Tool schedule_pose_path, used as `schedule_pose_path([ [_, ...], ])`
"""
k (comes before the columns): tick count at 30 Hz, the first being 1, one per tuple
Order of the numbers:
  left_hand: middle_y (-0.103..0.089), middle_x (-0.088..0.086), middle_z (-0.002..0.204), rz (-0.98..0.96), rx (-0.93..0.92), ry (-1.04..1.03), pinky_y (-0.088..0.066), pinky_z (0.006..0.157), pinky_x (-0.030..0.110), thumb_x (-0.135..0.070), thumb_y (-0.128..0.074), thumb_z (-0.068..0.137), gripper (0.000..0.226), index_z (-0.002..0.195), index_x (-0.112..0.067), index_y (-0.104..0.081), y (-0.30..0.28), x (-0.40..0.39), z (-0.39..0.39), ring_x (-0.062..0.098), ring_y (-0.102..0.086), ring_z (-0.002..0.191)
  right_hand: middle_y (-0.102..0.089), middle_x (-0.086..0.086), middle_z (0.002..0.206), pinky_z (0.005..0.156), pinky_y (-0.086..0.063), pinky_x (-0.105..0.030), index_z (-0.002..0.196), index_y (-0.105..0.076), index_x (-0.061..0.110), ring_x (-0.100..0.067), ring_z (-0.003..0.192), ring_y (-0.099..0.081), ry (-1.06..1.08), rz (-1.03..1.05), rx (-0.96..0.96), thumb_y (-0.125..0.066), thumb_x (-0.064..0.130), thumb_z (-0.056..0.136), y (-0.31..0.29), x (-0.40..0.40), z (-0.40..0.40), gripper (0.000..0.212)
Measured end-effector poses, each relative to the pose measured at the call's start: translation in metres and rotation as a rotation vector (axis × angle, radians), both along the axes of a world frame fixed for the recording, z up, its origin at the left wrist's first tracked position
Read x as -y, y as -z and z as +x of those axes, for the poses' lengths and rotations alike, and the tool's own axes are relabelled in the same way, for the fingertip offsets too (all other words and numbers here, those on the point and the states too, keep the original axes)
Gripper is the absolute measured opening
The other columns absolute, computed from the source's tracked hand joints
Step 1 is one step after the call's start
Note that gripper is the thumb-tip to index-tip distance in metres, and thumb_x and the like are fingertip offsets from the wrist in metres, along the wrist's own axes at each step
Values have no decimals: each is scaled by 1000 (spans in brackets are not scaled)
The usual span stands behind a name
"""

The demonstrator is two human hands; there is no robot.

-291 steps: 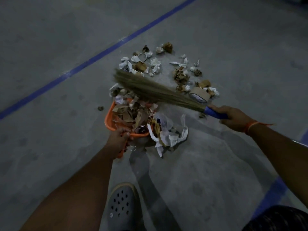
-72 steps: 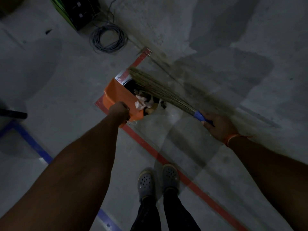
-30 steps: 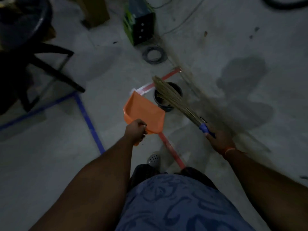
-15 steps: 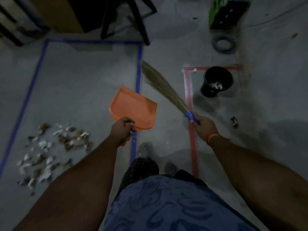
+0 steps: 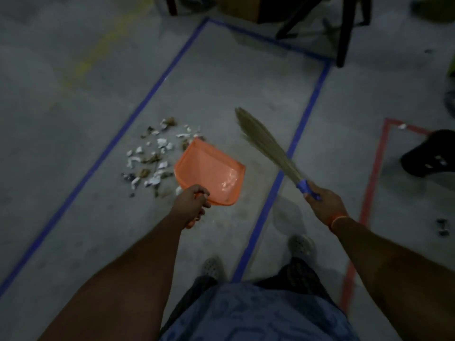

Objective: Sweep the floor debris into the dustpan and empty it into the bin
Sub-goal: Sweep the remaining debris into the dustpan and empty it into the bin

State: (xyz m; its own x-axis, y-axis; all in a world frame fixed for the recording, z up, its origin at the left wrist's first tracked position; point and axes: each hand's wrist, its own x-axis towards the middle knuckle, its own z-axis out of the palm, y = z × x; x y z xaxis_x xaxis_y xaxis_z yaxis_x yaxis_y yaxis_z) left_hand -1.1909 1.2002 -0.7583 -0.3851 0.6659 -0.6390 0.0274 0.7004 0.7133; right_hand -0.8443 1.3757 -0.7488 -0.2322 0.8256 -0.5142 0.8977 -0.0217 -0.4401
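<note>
Swung back from black round bin (image 5: pixel 429 155) at 3 o'clock w/ emptied orange plastic dustpan (image 5: pixel 211 172) gripped in left hand (image 5: pixel 190 205), grass broom (image 5: pixel 267 143) clenched in right hand (image 5: pixel 325 201); remaining paper debris pile (image 5: pixel 154 156) at 10 o'clock, needs another sweep.

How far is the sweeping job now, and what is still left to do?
Done: the bin at the right already holds pale scraps, and the dustpan looks empty. In hand: the left hand grips the dustpan handle, the right hand grips the broom, both off the floor. Left: the debris pile inside the blue tape must be swept up and emptied.
</note>
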Motion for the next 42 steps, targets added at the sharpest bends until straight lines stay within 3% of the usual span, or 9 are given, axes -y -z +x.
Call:
schedule_pose_path([
  [6, -72, 13, 80, -57, 3, -115, -42, 45, 25, -8, -51, 103, 13, 101, -12, -64, 10, 93, -93, 19, -56, 49, -51, -16, 142, 102, -40, -36, 146, -41, 26, -37, 126, -50, -43, -23, 29, -52, 36, 98, 18, 44, -108, 51],
  [11, -71, 14, 79, -127, 67, -272, -42, 45, 27, -10, -54, 103, 10, 103, -10, -64, 51, 150, -118, 19, -56, 50, -51, -16, 141, 102, -40, -37, 146, -41, 28, -36, 126, -51, -66, -55, 66, -52, 36, 97, 60, 37, -160, 51],
  [20, -73, 13, 81, -119, 117, -410, -42, 47, 31, -10, -54, 102, 13, 99, -15, -66, 208, 180, -139, 21, -56, 53, -53, -21, 137, 100, -41, -39, 148, -37, 30, -39, 123, -52, -147, 4, 164, -47, 38, 99, 205, 4, -224, 51],
  [26, -71, 15, 81, -116, 158, -445, -42, 46, 30, -8, -54, 103, 12, 100, -12, -66, 319, 184, -117, 19, -55, 52, -53, -14, 139, 103, -39, -35, 147, -40, 28, -35, 127, -50, -146, 61, 126, -51, 36, 98, 308, -1, -240, 51],
  [33, -69, 15, 77, -98, 149, -638, -45, 44, 27, -5, -52, 104, 13, 102, -11, -64, 434, 201, -57, 16, -55, 46, -56, -16, 136, 99, -43, -38, 148, -36, 30, -37, 120, -54, -262, 122, 63, -49, 39, 98, 448, -28, -231, 52],
  [36, -72, 22, 81, -83, 142, -673, -46, 46, 27, -7, -54, 103, 13, 101, -13, -65, 469, 216, -22, 20, -55, 51, -55, -16, 137, 101, -43, -39, 148, -36, 31, -38, 122, -54, -266, 164, 35, -49, 40, 98, 490, -50, -220, 52],
  [39, -71, 20, 75, -76, 98, -667, -44, 43, 24, -3, -56, 102, 12, 100, -10, -66, 509, 227, -5, 14, -52, 46, -55, -18, 137, 100, -43, -39, 148, -36, 30, -40, 120, -54, -282, 203, 10, -49, 37, 98, 523, -73, -214, 52],
  [42, -69, 19, 72, -9, 88, -662, -47, 49, 27, -4, -56, 103, 21, 95, -19, -68, 550, 218, -7, 18, -51, 47, -54, -21, 136, 99, -43, -42, 149, -35, 28, -42, 119, -53, -309, 261, 4, -49, 36, 99, 550, -97, -215, 53],
])
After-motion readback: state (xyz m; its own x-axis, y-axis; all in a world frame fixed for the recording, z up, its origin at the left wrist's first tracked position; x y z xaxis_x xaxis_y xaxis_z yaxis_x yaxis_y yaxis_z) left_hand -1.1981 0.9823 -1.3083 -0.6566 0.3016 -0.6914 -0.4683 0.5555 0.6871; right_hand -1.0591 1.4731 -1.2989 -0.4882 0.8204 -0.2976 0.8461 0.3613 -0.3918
